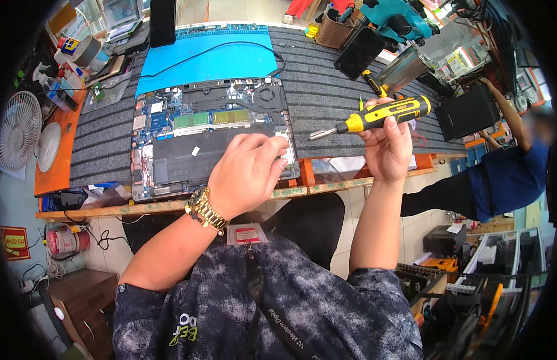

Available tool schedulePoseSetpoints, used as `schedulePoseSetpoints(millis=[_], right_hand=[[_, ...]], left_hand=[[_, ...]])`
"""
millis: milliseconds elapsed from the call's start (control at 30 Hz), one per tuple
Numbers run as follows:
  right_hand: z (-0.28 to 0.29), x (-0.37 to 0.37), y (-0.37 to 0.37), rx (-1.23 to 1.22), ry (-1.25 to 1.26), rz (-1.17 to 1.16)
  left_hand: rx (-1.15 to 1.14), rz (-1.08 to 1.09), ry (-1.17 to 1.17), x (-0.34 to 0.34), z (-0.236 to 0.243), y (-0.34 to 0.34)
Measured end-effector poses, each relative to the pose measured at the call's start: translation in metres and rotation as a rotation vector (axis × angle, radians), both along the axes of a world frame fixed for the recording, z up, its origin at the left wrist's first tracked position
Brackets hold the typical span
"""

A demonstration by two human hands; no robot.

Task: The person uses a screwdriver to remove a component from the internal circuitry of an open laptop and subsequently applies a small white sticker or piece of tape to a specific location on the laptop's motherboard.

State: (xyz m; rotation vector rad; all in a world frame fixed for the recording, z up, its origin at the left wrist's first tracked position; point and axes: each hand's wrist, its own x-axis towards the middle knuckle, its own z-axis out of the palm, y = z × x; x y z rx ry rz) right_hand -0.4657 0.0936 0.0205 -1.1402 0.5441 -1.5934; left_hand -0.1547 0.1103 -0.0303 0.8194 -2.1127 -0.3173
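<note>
An opened laptop [188,159] lies on the grey ribbed mat, its circuit board, green memory sticks [209,119], round fan [267,96] and black battery [185,162] exposed. My left hand [245,168], with a gold watch at the wrist, rests over the laptop's right front part. Its fingers are bent and drawn together near the right edge; whatever they may pinch is hidden. To the right of the laptop my right hand [389,147] grips a yellow and black electric screwdriver [389,114]. The tool is raised above the mat, its metal bit pointing left toward the laptop.
A blue work mat [209,60] with a black cable across it lies behind the laptop. Farther right are a teal microscope [395,21], a woven basket [334,31] and a small yellow screwdriver [373,83]. A white fan [20,129] stands left. Another person [506,174] holds a black panel.
</note>
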Motion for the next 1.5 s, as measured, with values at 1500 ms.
schedulePoseSetpoints(millis=[1500], right_hand=[[-0.031,0.027,0.036,0.012,0.092,-0.105]], left_hand=[[-0.053,0.042,0.007,-0.002,-0.006,-0.003]])
